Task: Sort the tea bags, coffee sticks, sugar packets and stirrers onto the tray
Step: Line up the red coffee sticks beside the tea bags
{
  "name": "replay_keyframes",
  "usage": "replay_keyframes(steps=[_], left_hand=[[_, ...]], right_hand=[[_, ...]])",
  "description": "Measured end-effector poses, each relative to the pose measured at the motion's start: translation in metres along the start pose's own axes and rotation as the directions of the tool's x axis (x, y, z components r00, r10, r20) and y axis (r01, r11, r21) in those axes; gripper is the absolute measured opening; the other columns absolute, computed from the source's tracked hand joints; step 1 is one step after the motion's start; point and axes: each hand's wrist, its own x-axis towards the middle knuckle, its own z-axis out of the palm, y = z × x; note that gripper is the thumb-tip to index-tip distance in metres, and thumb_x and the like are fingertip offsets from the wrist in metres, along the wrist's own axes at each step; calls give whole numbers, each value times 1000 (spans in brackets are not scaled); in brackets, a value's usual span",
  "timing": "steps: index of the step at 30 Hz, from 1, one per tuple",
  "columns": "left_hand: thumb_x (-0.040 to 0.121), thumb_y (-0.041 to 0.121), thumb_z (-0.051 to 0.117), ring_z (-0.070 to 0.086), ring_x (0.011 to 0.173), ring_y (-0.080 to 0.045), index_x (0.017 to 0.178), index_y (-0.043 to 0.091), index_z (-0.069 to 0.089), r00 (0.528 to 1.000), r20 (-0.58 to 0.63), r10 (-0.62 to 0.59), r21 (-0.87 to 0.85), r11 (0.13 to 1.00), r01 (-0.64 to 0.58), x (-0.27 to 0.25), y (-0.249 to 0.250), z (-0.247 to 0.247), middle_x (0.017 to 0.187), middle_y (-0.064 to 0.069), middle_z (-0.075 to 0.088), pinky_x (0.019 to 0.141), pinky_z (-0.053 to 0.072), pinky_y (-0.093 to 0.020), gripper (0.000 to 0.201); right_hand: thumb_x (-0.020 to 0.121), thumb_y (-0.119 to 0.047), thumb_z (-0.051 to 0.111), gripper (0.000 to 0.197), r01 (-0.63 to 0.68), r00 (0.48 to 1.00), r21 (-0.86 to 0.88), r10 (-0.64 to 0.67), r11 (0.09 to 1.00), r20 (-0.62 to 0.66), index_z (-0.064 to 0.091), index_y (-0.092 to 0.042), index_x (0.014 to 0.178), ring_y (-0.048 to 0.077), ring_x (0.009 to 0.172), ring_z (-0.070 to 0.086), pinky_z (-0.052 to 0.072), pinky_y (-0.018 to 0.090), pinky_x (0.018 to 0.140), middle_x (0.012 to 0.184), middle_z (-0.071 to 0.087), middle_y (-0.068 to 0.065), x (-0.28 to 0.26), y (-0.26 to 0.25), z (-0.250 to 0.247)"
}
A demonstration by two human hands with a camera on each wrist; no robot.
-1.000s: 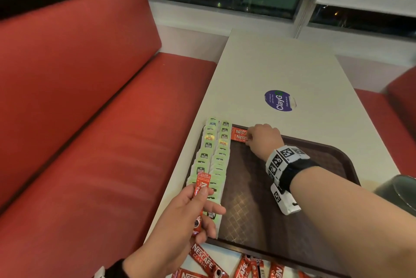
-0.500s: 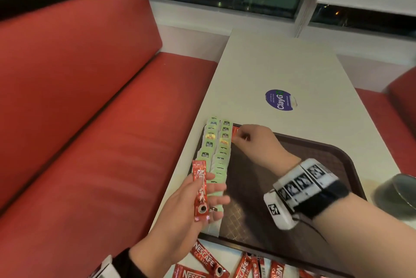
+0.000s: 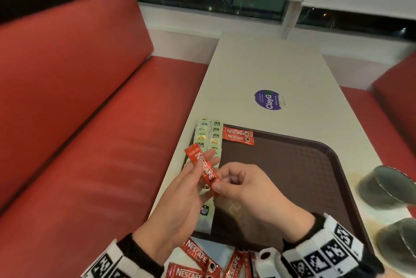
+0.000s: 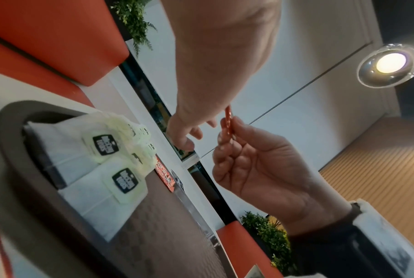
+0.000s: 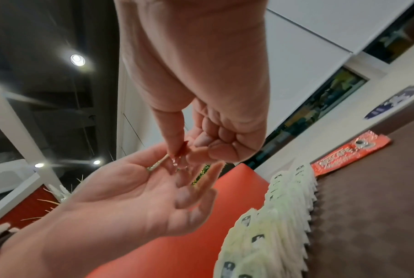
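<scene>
A red coffee stick [image 3: 203,168] is held in the air above the near left part of the brown tray [image 3: 337,160], over the rows of tea bags [image 3: 208,140]. It lies slanted across the loosely bent fingers of the left hand [image 3: 180,201], and its near end is pinched between thumb and forefinger of the right hand [image 3: 245,190], whose other fingers are curled in. The step in hand is judged to be a handover from left to right.

Two coffee sticks [image 3: 238,135] are already laid side by side at the far left of the tray, just right of the tea bags, with their lengths running left to right. More coffee sticks [image 3: 198,257] are left on the white table [image 3: 258,68] at the near edge, off the tray.

For the step to go well, the left fingers should be eased off only once the pinch is firm, since the foil is thin and slippery. The stick is best turned crosswise and set on the near side of the second stick, printed face up, ends in line, without the laid pair being nudged. The tea bags overlap loosely and should be cleared by the wrist on the way across. Sugar packets and stirrers are not made out in any view.
</scene>
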Motion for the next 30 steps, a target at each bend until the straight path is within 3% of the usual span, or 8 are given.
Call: replay_keyframes(steps=[6, 9, 10, 13, 16, 21, 26, 30], left_hand=[[92, 23, 54, 61, 87, -9, 104, 18, 69, 989, -149, 8, 223, 975, 26, 0, -1, -8, 95, 7, 73, 75, 44, -27, 20], [92, 24, 56, 57, 84, -10, 97, 19, 73, 980, -199, -27, 263, 962, 79, -1, -1, -12, 91, 5, 70, 74, 45, -27, 18], [92, 23, 56, 57, 84, -11, 96, 20, 72, 977, -214, -24, 269, 960, 82, -1, -1, -14, 92, 3, 69, 75, 45, -28, 17], [93, 18, 55, 57, 85, -14, 97, 19, 71, 970, -242, -17, 243, 967, 77, -1, 1, -20, 92, 1, 69, 75, 45, -30, 16], [94, 16, 54, 57, 85, -16, 96, 15, 70, 966, -259, -18, 201, 977, 72, -2, 2, -25, 92, -2, 68, 72, 45, -29, 15], [93, 13, 55, 56, 81, -16, 90, 12, 69, 966, -258, -14, 184, 981, 63, -6, 1, -31, 84, -1, 68, 68, 43, -29, 14], [93, 11, 54, 56, 77, -14, 88, 11, 67, 960, -279, -16, 187, 980, 70, -8, -1, -37, 81, 0, 69, 66, 43, -28, 14], [93, 11, 54, 55, 78, -16, 91, 9, 67, 954, -298, -25, 187, 979, 84, -8, -2, -42, 80, 1, 69, 65, 43, -28, 13]], right_hand=[[83, -12, 71, 6, -21, 997, -133, 11, 991, -80, 70, -17, 79, 4, 62, 53, 41, 14, 62, 66, 62, -6, 0, 1, -24], [83, -12, 70, 10, -36, 988, -162, 10, 986, -153, 73, -19, 77, 9, 63, 51, 39, 20, 63, 66, 63, 2, 10, 3, -41], [83, -10, 70, 12, -46, 977, -164, 10, 985, -215, 73, -19, 77, 9, 61, 50, 38, 22, 63, 65, 62, 5, 17, 7, -48], [85, -8, 68, 11, -113, 902, -154, 37, 982, -429, 71, -17, 79, 7, 53, 44, 35, 20, 56, 58, 56, -5, 50, 22, -78], [87, -13, 67, 4, -264, 829, -213, 109, 941, -549, 71, -14, 84, 8, 54, 47, 37, 21, 53, 62, 59, -3, 80, 39, -105], [89, -9, 64, 13, -467, 774, -94, 355, 879, -525, 64, -13, 77, 11, 58, 48, 39, 22, 50, 67, 57, 3, 115, 65, -114], [88, -6, 64, 13, -531, 736, -74, 416, 844, -535, 61, -10, 76, 12, 59, 52, 48, 24, 56, 68, 58, 7, 132, 68, -109], [89, -6, 63, 19, -580, 719, -85, 461, 810, -521, 54, -7, 73, 13, 56, 53, 49, 21, 51, 66, 56, 7, 137, 60, -106]])
